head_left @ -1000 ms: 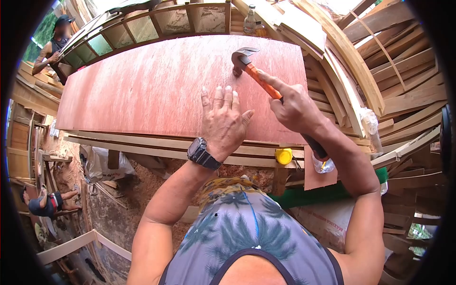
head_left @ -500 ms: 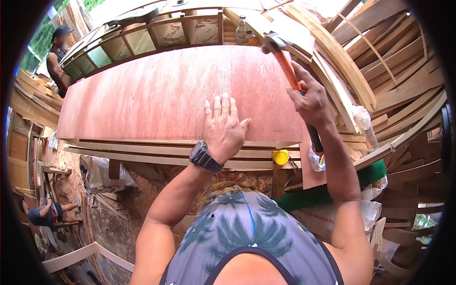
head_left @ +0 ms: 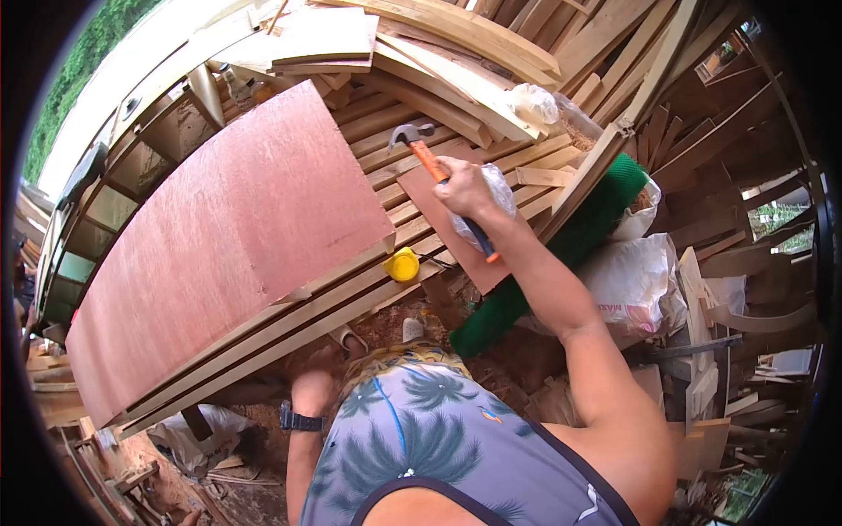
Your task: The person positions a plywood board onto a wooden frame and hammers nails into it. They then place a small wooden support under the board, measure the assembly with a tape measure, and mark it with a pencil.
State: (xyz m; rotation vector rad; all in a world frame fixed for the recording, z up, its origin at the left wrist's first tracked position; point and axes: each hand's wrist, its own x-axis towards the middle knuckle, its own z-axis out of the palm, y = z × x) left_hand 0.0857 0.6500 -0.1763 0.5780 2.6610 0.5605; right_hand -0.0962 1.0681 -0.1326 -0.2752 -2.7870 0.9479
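My right hand [head_left: 465,188] is wrapped round the handle of a claw hammer [head_left: 427,161], its metal head pointing up and left. Beneath that hand lie a narrow reddish plywood strip [head_left: 419,195] and a clear plastic bag [head_left: 498,186] on wooden slats. Close to my waist, below the bench edge, is my left hand [head_left: 317,373]; it is in shadow and its fingers are hidden. A large reddish plywood sheet [head_left: 228,219] rests across the slats to the left, with no hand on it. A yellow tape measure [head_left: 403,264] sits by its near right corner.
A green mesh roll [head_left: 605,210] runs along the right edge of the bench, with a white sack [head_left: 638,276] beside it. Long boards [head_left: 465,35] are piled at the back. A curved frame with compartments [head_left: 110,210] stands beyond the plywood. Part of a person [head_left: 24,272] shows far left.
My left hand has left the plywood sheet and dropped to my waist. My right hand, still holding the hammer, is now lower over the slats and strip. The view has turned to the right.
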